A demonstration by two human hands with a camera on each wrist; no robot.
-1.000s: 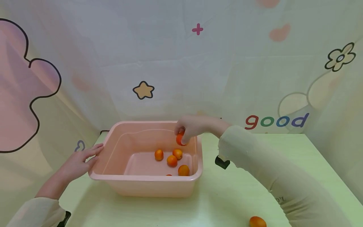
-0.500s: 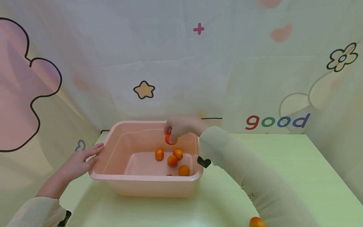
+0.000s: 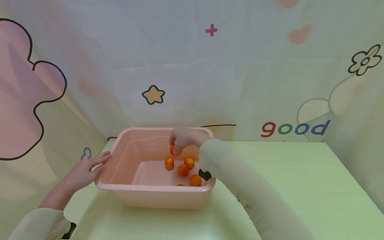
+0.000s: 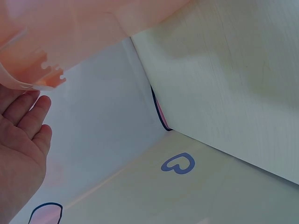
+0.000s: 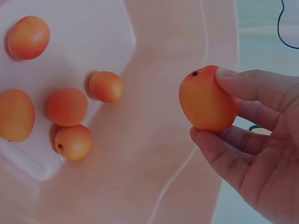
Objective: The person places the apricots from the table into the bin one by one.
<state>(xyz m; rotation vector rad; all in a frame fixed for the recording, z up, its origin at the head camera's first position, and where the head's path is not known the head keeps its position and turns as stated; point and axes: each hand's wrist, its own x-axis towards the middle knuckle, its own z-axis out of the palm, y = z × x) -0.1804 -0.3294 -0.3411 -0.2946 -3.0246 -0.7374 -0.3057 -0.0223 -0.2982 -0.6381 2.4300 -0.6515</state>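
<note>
A pink plastic basin (image 3: 156, 197) stands on the table. My left hand (image 3: 82, 173) touches its left rim with extended fingers; in the left wrist view the fingertips (image 4: 43, 105) lie against the rim's underside. Over the back part of the basin, my right hand (image 3: 184, 137) pinches an orange-red, mango-like fruit (image 5: 208, 100) between thumb and fingers. A small dark stem spot shows on it. Several similar fruits lie on the basin floor, among them one fruit (image 3: 169, 163) at the left and another (image 3: 195, 180) near the right front corner. The front wall partly hides one.
The pale green table (image 3: 285, 173) extends right of the basin. A printed cloth backdrop (image 3: 192, 83) rises behind it and along the sides. In the head view, the right sleeve (image 3: 240, 186) crosses the basin's right rim.
My right hand has moved left and slightly lower over the basin, carrying the fruit. The sleeve now covers the fruit seen at the table's front. My left hand has stayed on the rim.
</note>
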